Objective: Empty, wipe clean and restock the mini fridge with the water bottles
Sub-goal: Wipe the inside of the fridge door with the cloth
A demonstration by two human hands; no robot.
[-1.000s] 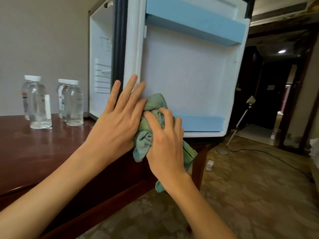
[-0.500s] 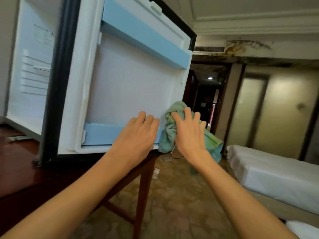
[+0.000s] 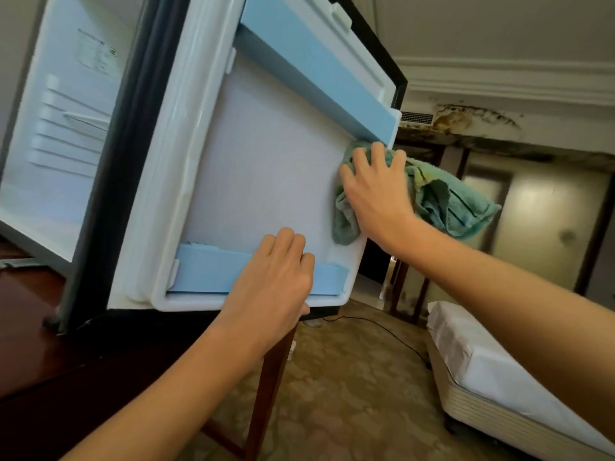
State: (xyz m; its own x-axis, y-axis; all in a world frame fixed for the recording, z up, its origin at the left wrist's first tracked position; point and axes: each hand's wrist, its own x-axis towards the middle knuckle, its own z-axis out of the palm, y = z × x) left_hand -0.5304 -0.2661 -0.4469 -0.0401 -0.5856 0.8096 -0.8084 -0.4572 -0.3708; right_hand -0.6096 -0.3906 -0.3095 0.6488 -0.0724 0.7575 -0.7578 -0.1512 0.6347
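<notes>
Cloth (image 3: 449, 201) higher up door (image 3: 266, 161) (crumpled, green)

One view is supplied: a wide-angle camera worn on the person's head. It faces forward and slightly down, close enough to the inner face of the open fridge door (image 3: 266, 168) that both hands reach it. The frame is rolled, so the door's edges lean. The forearms enter at 7 and 4 o'clock. The left hand (image 3: 273, 277) sits just below centre, the right hand (image 3: 376, 194) toward 2 o'clock. The fridge interior (image 3: 66, 128) lies at 9 o'clock, the bed (image 3: 499, 377) at 5 o'clock.
</notes>
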